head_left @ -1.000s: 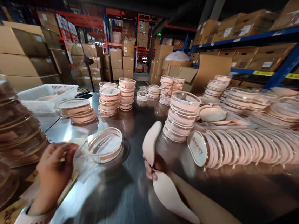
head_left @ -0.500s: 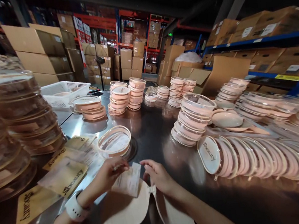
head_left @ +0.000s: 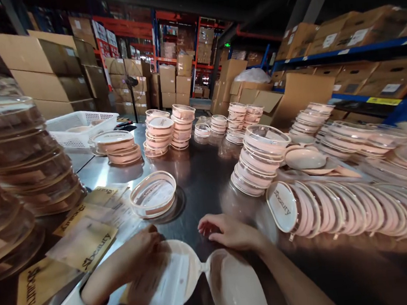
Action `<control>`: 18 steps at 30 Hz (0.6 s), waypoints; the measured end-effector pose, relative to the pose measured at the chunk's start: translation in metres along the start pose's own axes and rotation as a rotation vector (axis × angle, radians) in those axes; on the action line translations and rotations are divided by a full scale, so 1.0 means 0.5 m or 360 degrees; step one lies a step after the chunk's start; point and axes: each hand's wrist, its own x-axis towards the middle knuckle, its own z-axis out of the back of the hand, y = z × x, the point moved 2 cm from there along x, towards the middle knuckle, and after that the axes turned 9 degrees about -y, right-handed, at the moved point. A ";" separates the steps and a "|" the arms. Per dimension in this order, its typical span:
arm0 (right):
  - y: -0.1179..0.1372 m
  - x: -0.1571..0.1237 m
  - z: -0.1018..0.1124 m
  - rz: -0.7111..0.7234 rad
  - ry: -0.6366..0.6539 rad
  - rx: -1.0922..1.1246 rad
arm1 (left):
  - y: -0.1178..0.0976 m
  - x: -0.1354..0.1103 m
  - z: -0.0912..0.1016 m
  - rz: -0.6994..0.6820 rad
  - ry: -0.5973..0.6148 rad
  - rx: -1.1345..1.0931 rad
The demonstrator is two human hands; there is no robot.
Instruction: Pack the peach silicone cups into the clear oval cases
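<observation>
The joined cups (head_left: 236, 283) looked light and soft, best taken by the rims; the right hand (head_left: 229, 231) hung loosely curled, empty, while whether the left hand (head_left: 146, 246) gripped anything I couldn't tell.

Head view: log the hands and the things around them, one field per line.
Left hand: at the left cup's edge; grip unclear
Right hand: just beyond the right cup, fingers loosely curled, nothing visible in it
Nearest item: joined bra cups on the metal table
Over left cup: translucent packet
Beyond: clear oval case
Left: tan printed sleeves, stacked clear cases
Right: row of cases on edge
Far left: white basket
</observation>
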 end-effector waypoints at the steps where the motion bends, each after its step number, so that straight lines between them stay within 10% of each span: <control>1: -0.009 -0.003 0.006 -0.0029 0.0145 0.0138 | 0.002 0.001 -0.003 0.0031 0.0062 0.0019; 8: -0.020 -0.013 -0.022 0.0262 0.1109 0.0277 | 0.025 0.017 -0.024 0.0031 0.0203 0.0102; 13: 0.003 -0.003 -0.053 0.0533 0.0885 -0.0018 | 0.075 0.048 -0.022 -0.0163 -0.0276 0.0135; 18: 0.014 -0.004 -0.080 0.0576 0.0685 -0.0197 | 0.100 0.058 -0.023 -0.0199 -0.0367 0.0164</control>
